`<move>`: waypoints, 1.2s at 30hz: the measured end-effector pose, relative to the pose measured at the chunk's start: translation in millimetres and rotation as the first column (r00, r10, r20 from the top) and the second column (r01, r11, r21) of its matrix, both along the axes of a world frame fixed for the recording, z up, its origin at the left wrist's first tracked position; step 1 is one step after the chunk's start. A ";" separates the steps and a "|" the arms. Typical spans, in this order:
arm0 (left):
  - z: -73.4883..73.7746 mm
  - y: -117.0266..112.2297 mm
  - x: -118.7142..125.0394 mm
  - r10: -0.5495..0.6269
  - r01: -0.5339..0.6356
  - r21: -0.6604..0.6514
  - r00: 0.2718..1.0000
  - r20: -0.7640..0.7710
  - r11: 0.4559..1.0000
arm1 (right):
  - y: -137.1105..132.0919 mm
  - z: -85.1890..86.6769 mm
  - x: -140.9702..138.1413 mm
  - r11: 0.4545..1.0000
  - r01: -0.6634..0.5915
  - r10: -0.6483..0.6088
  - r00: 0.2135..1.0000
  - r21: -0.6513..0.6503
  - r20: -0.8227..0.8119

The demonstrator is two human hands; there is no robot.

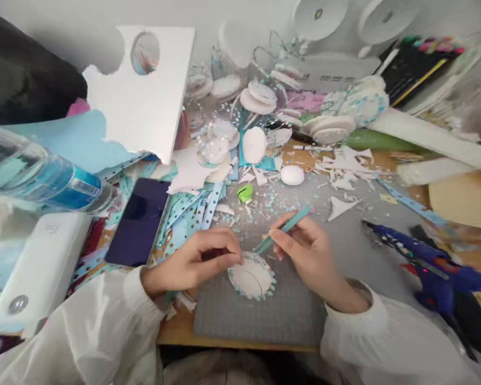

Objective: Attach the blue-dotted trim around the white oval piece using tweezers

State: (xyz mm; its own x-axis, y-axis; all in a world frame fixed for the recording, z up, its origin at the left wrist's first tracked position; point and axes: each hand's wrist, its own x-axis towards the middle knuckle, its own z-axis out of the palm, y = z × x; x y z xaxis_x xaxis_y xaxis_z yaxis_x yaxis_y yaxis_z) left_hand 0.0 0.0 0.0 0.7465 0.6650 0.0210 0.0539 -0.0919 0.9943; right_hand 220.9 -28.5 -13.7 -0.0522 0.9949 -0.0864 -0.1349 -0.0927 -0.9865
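My left hand (200, 262) rests on the grey cutting mat (288, 310), its fingers curled and pinched on the left edge of a white round disc (251, 278) fringed with small blue stars. My right hand (308, 251) holds teal tweezers (282, 230) in a pinch, their tip pointing down-left at the disc's upper rim. Both sleeves are white.
A dark phone (140, 222) and blue star strips (192, 211) lie left of the mat. A water bottle (44, 176) and white power bank (40, 267) sit far left. A blue glue gun (428, 262) lies right. White discs (260, 96), paper scraps and a white board (144, 91) crowd the back.
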 end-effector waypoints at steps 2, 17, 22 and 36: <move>0.0 -0.1 0.2 0.013 -0.013 -0.145 1.000 -0.001 0.989 | -1.8 -1.8 0.3 1.000 0.016 -0.016 1.000 0.003 -0.007; 2.2 0.1 -2.0 -0.041 0.062 -0.485 0.998 0.054 0.873 | -3.5 -3.6 -1.9 0.999 -0.042 0.042 0.988 0.001 -0.146; 0.7 -1.3 -2.7 -0.015 0.027 -0.438 0.999 0.029 0.898 | -4.0 -5.7 -0.7 0.997 -0.077 0.076 0.986 -0.005 -0.147; -5.8 -3.2 -1.5 0.020 -0.021 -0.425 1.000 -0.008 0.905 | -4.1 -4.7 -2.0 0.992 -0.128 0.123 0.980 -0.021 -0.156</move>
State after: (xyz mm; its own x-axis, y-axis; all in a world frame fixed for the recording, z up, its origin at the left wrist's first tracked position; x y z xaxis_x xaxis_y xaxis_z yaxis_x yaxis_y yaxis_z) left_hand -1.5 -3.2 -5.8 0.7324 0.6252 -0.2697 0.0545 0.3410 0.9385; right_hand 218.9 -32.7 -18.4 -0.1916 0.9765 -0.0984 -0.2708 -0.1489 -0.9510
